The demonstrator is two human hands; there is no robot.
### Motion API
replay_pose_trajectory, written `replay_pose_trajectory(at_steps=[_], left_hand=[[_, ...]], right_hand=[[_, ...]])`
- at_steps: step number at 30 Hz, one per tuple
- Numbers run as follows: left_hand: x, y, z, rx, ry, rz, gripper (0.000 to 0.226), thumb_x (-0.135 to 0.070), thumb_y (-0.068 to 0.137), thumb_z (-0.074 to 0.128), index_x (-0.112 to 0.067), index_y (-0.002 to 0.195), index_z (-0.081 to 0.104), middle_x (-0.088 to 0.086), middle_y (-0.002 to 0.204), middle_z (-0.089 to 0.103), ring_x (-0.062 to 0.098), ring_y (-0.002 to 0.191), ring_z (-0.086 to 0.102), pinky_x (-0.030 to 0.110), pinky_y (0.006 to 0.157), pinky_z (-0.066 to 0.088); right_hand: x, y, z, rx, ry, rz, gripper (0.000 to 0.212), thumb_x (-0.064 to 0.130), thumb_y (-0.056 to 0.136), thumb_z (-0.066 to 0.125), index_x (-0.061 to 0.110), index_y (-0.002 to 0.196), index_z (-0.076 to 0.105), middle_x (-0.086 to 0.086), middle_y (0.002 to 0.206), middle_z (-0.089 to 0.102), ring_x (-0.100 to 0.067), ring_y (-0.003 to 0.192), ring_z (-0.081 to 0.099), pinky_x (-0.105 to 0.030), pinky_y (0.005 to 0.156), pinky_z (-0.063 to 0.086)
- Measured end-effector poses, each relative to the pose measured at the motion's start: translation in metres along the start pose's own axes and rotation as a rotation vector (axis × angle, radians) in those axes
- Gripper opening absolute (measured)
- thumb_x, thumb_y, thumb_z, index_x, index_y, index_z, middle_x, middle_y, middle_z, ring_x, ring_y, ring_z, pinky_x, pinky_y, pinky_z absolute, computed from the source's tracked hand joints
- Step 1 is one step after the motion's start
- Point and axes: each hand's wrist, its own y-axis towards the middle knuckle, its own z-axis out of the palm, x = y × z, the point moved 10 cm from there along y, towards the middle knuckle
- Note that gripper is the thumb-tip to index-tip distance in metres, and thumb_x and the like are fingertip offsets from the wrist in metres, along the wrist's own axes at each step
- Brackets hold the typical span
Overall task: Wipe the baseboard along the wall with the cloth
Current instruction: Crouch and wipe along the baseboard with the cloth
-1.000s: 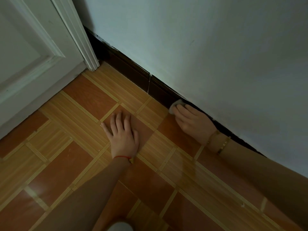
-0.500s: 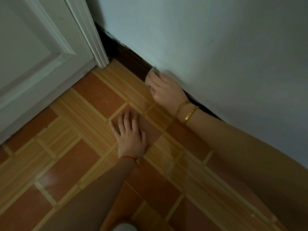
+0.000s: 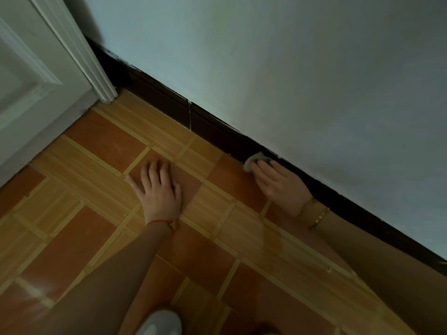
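A dark brown baseboard (image 3: 167, 102) runs diagonally along the foot of the pale wall, from the door frame at upper left down to the right edge. My right hand (image 3: 278, 182) presses a small whitish cloth (image 3: 254, 159) against the baseboard at its foot, the fingers laid over the cloth and hiding most of it. Two gold bangles circle that wrist. My left hand (image 3: 158, 189) lies flat on the tiled floor, fingers spread, a red string at the wrist.
A white panelled door and its frame (image 3: 96, 76) stand at upper left. The pale wall (image 3: 290, 68) fills the top right. Orange and wood-pattern floor tiles (image 3: 96, 141) cover the rest. A light shoe tip (image 3: 159, 322) shows at the bottom edge.
My right hand slid the cloth left along the baseboard towards the door, then back to the right. My left hand stayed planted on the floor.
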Motion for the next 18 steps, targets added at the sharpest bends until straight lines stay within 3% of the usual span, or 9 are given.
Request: replay_pose_trajectory(at_steps=[4, 7, 12, 18], left_hand=[[-0.009, -0.01, -0.001, -0.026, -0.069, -0.063, 0.043, -0.018, 0.097, 0.049, -0.011, 0.14, 0.048, 0.016, 0.145, 0.046, 0.039, 0.143, 0.031, 0.07, 0.118, 0.009], [-0.021, -0.021, 0.004, -0.001, -0.127, -0.079, 0.046, -0.019, 0.096, 0.049, -0.014, 0.142, 0.047, 0.014, 0.147, 0.044, 0.037, 0.146, 0.027, 0.069, 0.119, 0.005], [-0.03, -0.025, 0.011, 0.033, -0.094, -0.012, 0.05, -0.03, 0.096, 0.037, -0.019, 0.145, 0.043, 0.013, 0.151, 0.04, 0.038, 0.147, 0.025, 0.072, 0.117, 0.002], [-0.032, -0.025, 0.01, 0.026, -0.07, -0.019, 0.049, -0.031, 0.097, 0.035, -0.02, 0.144, 0.043, 0.013, 0.149, 0.04, 0.037, 0.146, 0.026, 0.073, 0.116, 0.003]], right_hand=[[-0.001, 0.019, -0.006, -0.048, 0.021, 0.035, 0.05, -0.008, 0.095, 0.024, 0.002, 0.096, 0.073, -0.013, 0.117, 0.065, -0.024, 0.111, 0.06, -0.035, 0.1, 0.045], [-0.001, 0.046, -0.009, -0.103, 0.022, 0.037, 0.036, -0.005, 0.093, 0.035, -0.002, 0.102, 0.07, -0.014, 0.117, 0.064, -0.026, 0.112, 0.06, -0.035, 0.097, 0.047], [0.001, 0.067, -0.008, -0.087, 0.047, 0.032, 0.036, -0.003, 0.092, 0.036, -0.001, 0.102, 0.071, -0.013, 0.121, 0.063, -0.027, 0.117, 0.057, -0.036, 0.102, 0.045], [-0.006, -0.008, -0.004, -0.073, 0.026, 0.078, 0.026, -0.003, 0.089, 0.052, 0.005, 0.101, 0.074, -0.011, 0.123, 0.064, -0.024, 0.115, 0.057, -0.037, 0.108, 0.032]])
